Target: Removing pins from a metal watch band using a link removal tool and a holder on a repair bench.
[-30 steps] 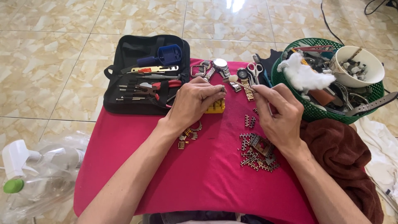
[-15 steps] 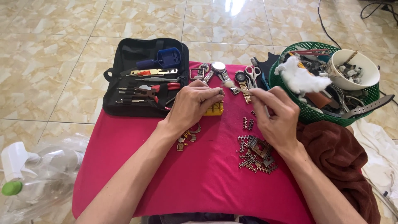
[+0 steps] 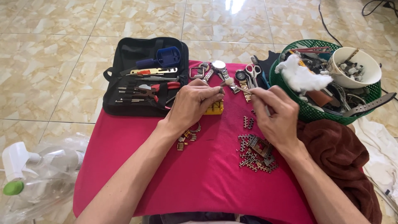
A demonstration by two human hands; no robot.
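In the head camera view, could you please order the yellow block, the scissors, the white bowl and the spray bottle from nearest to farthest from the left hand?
1. yellow block: touching, just under the fingers of the left hand.
2. scissors: up and to the right.
3. white bowl: far right, in the green basket.
4. spray bottle: far lower left, off the cloth; close to the bowl's distance.

Two bare forearms, no sleeves, watches or bands. Left hand [image 3: 192, 103] and right hand [image 3: 275, 116] without gloves or rings. Short, unpainted nails. Dark trouser fabric just visible at six o'clock.
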